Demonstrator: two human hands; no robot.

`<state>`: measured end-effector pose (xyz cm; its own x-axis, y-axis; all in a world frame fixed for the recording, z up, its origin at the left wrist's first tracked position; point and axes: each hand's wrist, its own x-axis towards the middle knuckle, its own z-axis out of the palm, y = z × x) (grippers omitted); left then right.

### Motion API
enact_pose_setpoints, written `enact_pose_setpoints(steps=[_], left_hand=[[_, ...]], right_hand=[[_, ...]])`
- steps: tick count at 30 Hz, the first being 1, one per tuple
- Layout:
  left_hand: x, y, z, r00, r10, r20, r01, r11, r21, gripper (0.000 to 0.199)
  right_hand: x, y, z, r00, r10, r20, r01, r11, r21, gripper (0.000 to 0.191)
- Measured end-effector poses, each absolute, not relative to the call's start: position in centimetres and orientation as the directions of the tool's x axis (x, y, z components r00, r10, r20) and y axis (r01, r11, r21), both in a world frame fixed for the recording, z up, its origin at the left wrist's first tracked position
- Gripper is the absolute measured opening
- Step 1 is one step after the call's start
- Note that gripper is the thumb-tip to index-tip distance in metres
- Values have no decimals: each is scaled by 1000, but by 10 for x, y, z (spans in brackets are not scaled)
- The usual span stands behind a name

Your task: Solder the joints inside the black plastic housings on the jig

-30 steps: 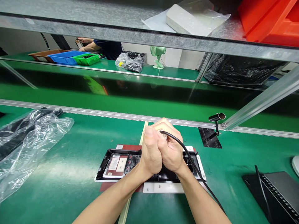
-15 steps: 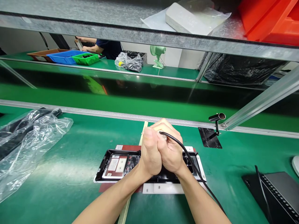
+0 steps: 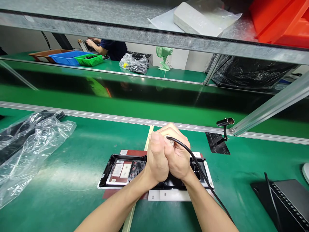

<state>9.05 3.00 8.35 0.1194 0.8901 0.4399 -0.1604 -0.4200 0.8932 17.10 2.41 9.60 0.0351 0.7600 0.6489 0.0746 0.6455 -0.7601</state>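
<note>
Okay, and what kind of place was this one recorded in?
Probably an assembly workshop: a green-topped workbench with a metal shelf over it, an open black housing in a fixture, and parts bins beside a co-worker at the bench behind.

A corded object (image 3: 170,141) sits near the centre of the frame, mostly hidden inside the closed hands; only a pale, shiny end shows. Its black cable (image 3: 186,148) leaves that end and curves down toward the lower right. Below lies a long, shallow black housing (image 3: 104,176) with a thin white outer edge, flat, open side up, lengthwise across the lower centre, its middle partly covered.
</note>
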Motion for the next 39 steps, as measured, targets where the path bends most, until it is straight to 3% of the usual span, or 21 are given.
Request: enact_pose_setpoints(steps=[39], left_hand=[[87, 33, 74, 65, 864, 499, -154, -486, 860, 43]], right_hand=[[172, 25, 93, 38, 755, 655, 62, 652, -755, 12]])
